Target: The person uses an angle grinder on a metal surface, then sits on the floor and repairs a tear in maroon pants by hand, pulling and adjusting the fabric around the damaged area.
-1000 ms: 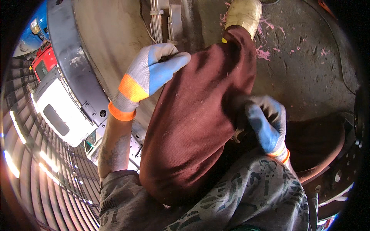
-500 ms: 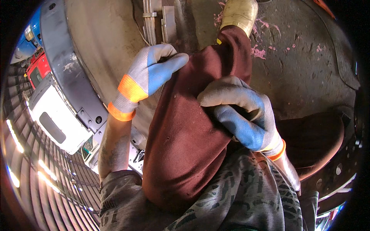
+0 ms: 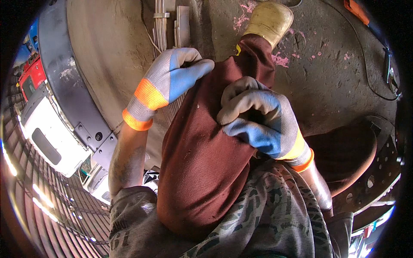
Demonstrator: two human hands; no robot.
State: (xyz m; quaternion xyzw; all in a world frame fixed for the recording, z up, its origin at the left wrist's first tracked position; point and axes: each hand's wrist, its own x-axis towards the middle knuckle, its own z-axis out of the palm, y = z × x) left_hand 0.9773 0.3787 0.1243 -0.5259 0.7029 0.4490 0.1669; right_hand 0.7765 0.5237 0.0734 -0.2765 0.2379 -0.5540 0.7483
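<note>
Both my hands wear grey, blue and orange work gloves. My left hand [image 3: 172,81] is curled against the knee of my raised leg in maroon trousers [image 3: 202,155], its fingers closed around a fold of the cloth. My right hand [image 3: 262,118] lies on the same trouser leg a little lower, fingers bunched and pinching the fabric. A tan work boot [image 3: 269,19] shows at the end of that leg, resting on the dirty concrete floor [image 3: 335,73].
A grey curved metal panel [image 3: 69,86] with a white and red machine body [image 3: 38,124] runs along the left. A bundle of cables [image 3: 161,26] lies on the floor beside the leg. A rusty perforated metal part [image 3: 374,172] sits at the right, with black cables beyond.
My right hand has risen from beside my thigh onto the trouser leg and closed on the cloth. The left hand has stayed at the knee.
</note>
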